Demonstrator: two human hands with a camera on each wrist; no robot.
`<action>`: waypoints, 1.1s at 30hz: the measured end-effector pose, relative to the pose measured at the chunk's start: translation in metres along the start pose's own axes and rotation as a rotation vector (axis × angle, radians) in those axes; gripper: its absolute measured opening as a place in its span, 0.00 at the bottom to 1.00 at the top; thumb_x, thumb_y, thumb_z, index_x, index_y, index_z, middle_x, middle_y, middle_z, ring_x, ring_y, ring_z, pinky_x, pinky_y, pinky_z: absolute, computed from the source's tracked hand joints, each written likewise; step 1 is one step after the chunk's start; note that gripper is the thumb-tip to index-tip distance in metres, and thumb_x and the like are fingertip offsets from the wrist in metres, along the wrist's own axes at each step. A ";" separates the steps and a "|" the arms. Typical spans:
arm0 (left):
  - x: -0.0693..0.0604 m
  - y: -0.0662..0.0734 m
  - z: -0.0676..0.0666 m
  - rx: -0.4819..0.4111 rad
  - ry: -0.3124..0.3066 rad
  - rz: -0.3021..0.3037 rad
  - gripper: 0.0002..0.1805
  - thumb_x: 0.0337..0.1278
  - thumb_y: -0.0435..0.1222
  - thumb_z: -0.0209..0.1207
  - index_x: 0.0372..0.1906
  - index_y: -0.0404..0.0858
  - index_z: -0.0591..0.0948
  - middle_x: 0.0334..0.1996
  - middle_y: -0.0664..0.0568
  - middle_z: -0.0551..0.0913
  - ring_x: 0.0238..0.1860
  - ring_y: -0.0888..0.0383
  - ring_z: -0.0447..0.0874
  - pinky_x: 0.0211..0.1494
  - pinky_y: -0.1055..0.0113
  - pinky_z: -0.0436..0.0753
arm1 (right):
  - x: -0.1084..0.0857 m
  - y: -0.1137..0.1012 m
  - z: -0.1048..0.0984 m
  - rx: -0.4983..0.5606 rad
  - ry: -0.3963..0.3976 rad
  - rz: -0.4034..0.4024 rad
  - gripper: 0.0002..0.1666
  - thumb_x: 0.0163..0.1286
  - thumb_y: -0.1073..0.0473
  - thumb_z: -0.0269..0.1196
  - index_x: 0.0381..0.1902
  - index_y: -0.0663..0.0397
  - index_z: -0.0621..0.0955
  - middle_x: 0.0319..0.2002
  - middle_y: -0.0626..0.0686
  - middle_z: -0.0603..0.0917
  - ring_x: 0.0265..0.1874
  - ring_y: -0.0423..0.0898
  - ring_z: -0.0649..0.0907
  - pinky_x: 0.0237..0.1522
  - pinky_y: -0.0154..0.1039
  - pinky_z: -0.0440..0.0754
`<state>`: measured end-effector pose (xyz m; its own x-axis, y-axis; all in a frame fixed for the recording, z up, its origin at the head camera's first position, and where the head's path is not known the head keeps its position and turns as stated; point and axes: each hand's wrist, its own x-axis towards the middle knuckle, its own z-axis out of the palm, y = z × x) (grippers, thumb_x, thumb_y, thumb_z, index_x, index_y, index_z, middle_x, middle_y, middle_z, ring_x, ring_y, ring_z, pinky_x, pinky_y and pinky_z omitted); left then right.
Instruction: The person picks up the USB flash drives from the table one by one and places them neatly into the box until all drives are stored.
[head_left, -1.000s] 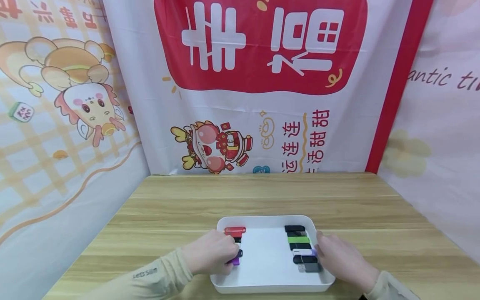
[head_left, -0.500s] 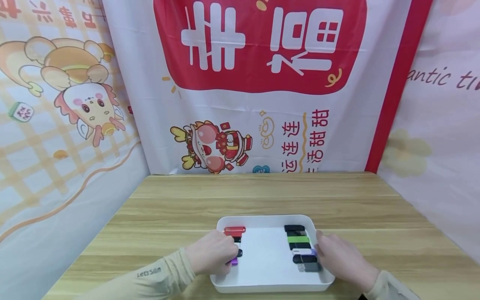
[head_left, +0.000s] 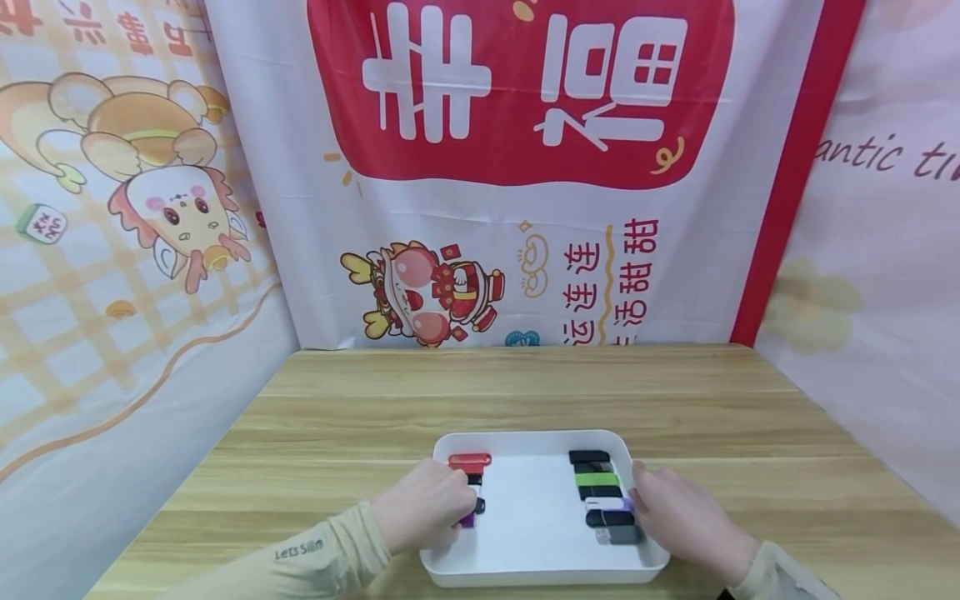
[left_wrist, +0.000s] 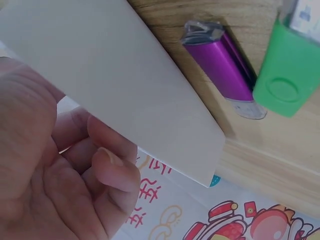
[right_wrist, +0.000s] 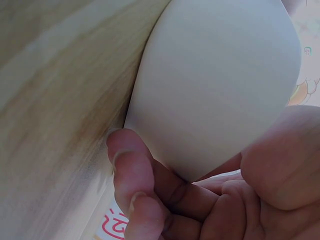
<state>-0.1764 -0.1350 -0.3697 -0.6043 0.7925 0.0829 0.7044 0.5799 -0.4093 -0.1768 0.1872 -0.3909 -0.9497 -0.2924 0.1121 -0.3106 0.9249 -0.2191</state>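
Note:
A white tray (head_left: pixel 543 575) stands on the wooden table with USB flash drives in two columns. My left hand (head_left: pixel 427 504) reaches over its left side, fingers curled, around a purple flash drive (head_left: pixel 467 521) at the front of the left column; its fingertips on the drive are hidden. The left wrist view shows those fingers behind the tray's wall (left_wrist: pixel 115 85). My right hand (head_left: pixel 682 512) grips the tray's right side. In the right wrist view, its fingers (right_wrist: pixel 132 170) curl against the lower outer wall, while its thumb tip is hidden beyond the rim.
A red flash drive (head_left: pixel 470 459) heads the left column. The right column includes a bright green drive (head_left: pixel 597 479) and a grey one (head_left: pixel 624 535). Outside the tray, the left wrist view shows another purple drive (left_wrist: pixel 222 70) and a green drive (left_wrist: pixel 287 70) on the table.
The purple drive by my left hand has shifted slightly left and back, and less of it shows. My right hand and the tray keep their places.

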 end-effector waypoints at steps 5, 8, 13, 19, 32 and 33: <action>-0.005 -0.002 -0.005 -0.051 0.045 -0.044 0.13 0.41 0.40 0.72 0.19 0.47 0.77 0.17 0.58 0.72 0.16 0.62 0.65 0.15 0.68 0.66 | 0.000 0.000 0.001 0.000 -0.010 0.010 0.27 0.66 0.66 0.63 0.57 0.80 0.73 0.33 0.61 0.82 0.22 0.45 0.75 0.21 0.40 0.75; -0.013 -0.006 -0.013 -0.091 0.145 -0.081 0.14 0.44 0.42 0.72 0.20 0.46 0.76 0.19 0.59 0.72 0.17 0.63 0.67 0.15 0.68 0.66 | 0.000 -0.001 0.001 0.008 -0.024 0.016 0.27 0.66 0.66 0.63 0.57 0.81 0.72 0.34 0.61 0.83 0.22 0.45 0.75 0.21 0.40 0.75; -0.028 -0.016 -0.025 -0.165 0.304 -0.162 0.11 0.46 0.38 0.70 0.22 0.45 0.78 0.19 0.60 0.73 0.16 0.64 0.68 0.14 0.70 0.65 | 0.000 0.000 0.000 0.017 -0.022 0.018 0.27 0.66 0.66 0.63 0.57 0.81 0.72 0.33 0.60 0.82 0.22 0.45 0.75 0.20 0.39 0.75; -0.044 -0.027 -0.022 -0.309 0.309 -0.327 0.07 0.49 0.38 0.69 0.24 0.47 0.80 0.24 0.61 0.78 0.22 0.66 0.72 0.20 0.71 0.70 | -0.001 0.000 0.000 -0.005 0.004 -0.003 0.27 0.65 0.65 0.64 0.57 0.81 0.72 0.32 0.60 0.82 0.22 0.45 0.75 0.20 0.39 0.74; -0.071 -0.044 -0.001 -0.512 0.063 -0.523 0.10 0.47 0.42 0.71 0.23 0.47 0.79 0.21 0.62 0.75 0.22 0.66 0.70 0.24 0.67 0.73 | 0.000 0.002 0.000 0.004 -0.012 0.016 0.28 0.66 0.65 0.63 0.58 0.81 0.72 0.33 0.60 0.82 0.22 0.45 0.74 0.21 0.40 0.74; -0.073 -0.044 0.000 -0.514 0.047 -0.525 0.11 0.46 0.42 0.71 0.23 0.47 0.78 0.20 0.63 0.74 0.21 0.66 0.69 0.23 0.67 0.72 | 0.000 0.002 0.001 0.004 -0.013 0.017 0.28 0.67 0.65 0.63 0.58 0.81 0.72 0.33 0.60 0.82 0.22 0.45 0.74 0.21 0.40 0.74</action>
<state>-0.1635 -0.2182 -0.3580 -0.9016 0.3862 0.1949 0.4190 0.8916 0.1716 -0.1774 0.1890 -0.3918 -0.9554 -0.2794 0.0956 -0.2941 0.9291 -0.2244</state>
